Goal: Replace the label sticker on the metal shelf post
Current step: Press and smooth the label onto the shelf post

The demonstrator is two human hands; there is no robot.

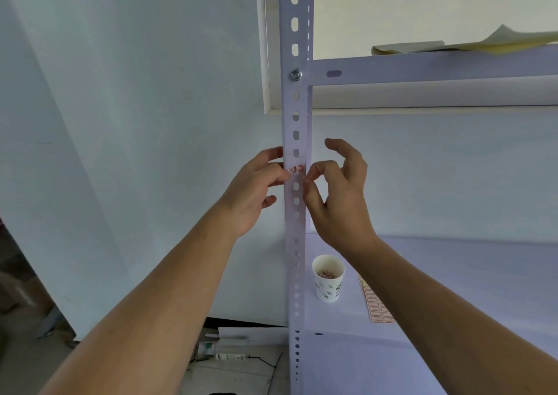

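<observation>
Label sticker (296,169) — small, red-and-white, set across front face of metal shelf post (287,122), well below bolt (296,75). Left hand (256,189): grip pinching sticker's left end at post's left edge, thumb on front. Right hand (335,201): thumb and forefinger pressed together on sticker's right end, other fingers spread upward. Right of post, lower shelf (483,261) carries paper cup (328,283) — sticker sheet (377,307) farther right.
</observation>
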